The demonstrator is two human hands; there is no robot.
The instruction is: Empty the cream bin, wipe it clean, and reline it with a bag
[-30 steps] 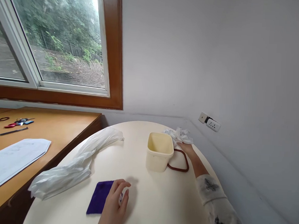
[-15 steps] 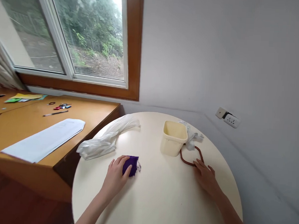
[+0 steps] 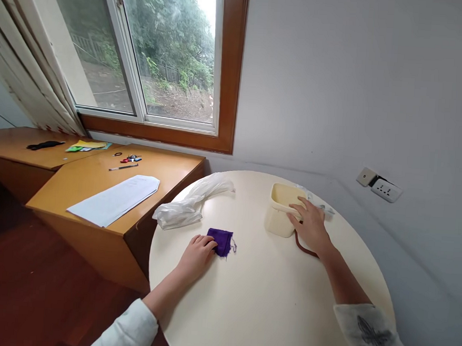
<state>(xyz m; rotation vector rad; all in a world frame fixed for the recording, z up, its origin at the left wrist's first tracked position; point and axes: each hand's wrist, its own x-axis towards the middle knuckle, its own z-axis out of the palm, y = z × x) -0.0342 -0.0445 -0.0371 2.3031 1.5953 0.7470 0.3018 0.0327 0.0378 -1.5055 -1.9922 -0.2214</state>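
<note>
My left hand point(image 3: 197, 255) rests on the round table, its curled fingers closed at the left edge of a folded purple cloth point(image 3: 222, 242) with frayed threads on its right side. My right hand point(image 3: 310, 223) is at the right side of a cream plastic tub point(image 3: 280, 221), fingers apart and the thumb lower. Its fingertips overlap the tub's rim; whether they touch it I cannot tell. Behind that hand a brown ring-shaped cord point(image 3: 305, 248) lies partly hidden. A crumpled clear plastic piece point(image 3: 326, 209) shows beyond the fingers.
A crumpled white plastic bag point(image 3: 189, 204) lies at the round table's point(image 3: 253, 306) back left. On the wooden desk point(image 3: 99, 182) are white papers point(image 3: 114, 199), a pen point(image 3: 123, 167) and small coloured items point(image 3: 130, 159). The wall point(image 3: 319, 95) with a socket point(image 3: 386, 189) borders the right.
My right hand has moved from the brown cord up to the tub's rim. My left hand has drawn to the cloth's left edge, uncovering more of it. The view has shifted left.
</note>
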